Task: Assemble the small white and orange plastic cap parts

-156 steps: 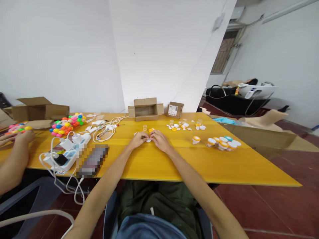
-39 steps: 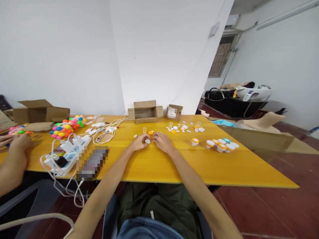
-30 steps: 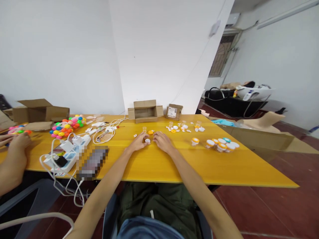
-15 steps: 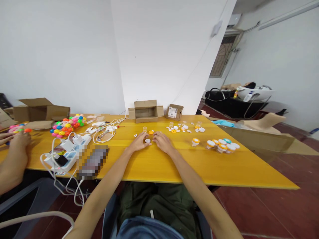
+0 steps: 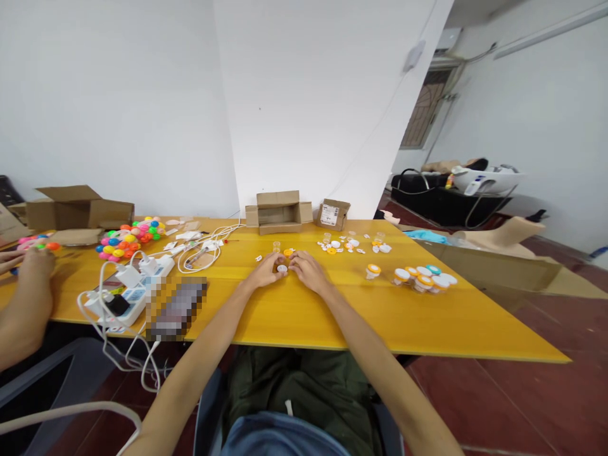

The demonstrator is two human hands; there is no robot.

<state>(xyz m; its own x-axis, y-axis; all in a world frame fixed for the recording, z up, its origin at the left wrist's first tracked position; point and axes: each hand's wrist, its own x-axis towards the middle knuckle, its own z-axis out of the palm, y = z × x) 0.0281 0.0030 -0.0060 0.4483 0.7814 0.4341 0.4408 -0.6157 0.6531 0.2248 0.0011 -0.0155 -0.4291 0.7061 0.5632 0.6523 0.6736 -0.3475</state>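
Note:
My left hand (image 5: pixel 266 271) is closed round the side of a small white round part (image 5: pixel 282 269) near the middle of the yellow table (image 5: pixel 294 316). Just to its right, my right hand (image 5: pixel 305 268) has its fingers bent in at the same part; what its fingertips hold, if anything, is too small to make out. Behind the hands lie an orange ring (image 5: pixel 287 252) and a clear cup (image 5: pixel 276 246). A small white piece (image 5: pixel 258 258) rests left of them. Further right are loose white pieces (image 5: pixel 335 244) and an orange-lidded jar (image 5: pixel 373 271).
Several lidded jars (image 5: pixel 424 278) stand at the right. Two cardboard boxes, one open (image 5: pixel 278 215) and one smaller (image 5: pixel 333 214), sit by the wall. On the left are a phone (image 5: pixel 178 309), a power strip (image 5: pixel 142 294), colourful balls (image 5: pixel 126 242) and another person's arm (image 5: pixel 28 297).
My right hand has shifted very slightly left towards the white part. My left hand stays almost where it was.

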